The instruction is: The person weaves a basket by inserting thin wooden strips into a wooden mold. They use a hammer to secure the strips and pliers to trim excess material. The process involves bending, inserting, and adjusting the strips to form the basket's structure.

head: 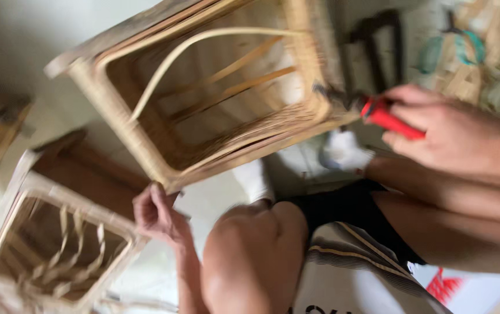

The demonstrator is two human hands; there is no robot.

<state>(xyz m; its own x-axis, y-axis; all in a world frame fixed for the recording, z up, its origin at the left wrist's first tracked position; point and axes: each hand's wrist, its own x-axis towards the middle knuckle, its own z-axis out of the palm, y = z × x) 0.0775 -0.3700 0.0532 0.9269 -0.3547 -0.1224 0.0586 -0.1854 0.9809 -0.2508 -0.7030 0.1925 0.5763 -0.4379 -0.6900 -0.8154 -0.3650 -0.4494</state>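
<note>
- A second rattan frame [58,244] is lying below and to the left of the left hand, box-like and open on top; inside it loose pale cane strips are crossing one another.
- The left hand [158,214] is curling its fingers around the lower corner of the rattan frame [145,145], gripping its wrapped edge.
- That frame is sitting tilted between the two hands, just above the left one. It is open like a crate, and inside it a curved pale cane strip [168,64] is arching across, with two straighter strips slanting behind it.
- The person's bare knee [256,256] is rising just right of the left hand, under the frame.
- The right hand [453,134] is closing in a fist around the red handle of a tool [386,116], whose dark tip is touching the frame's right edge. The picture is blurred, so I cannot tell the tool's kind.
</note>
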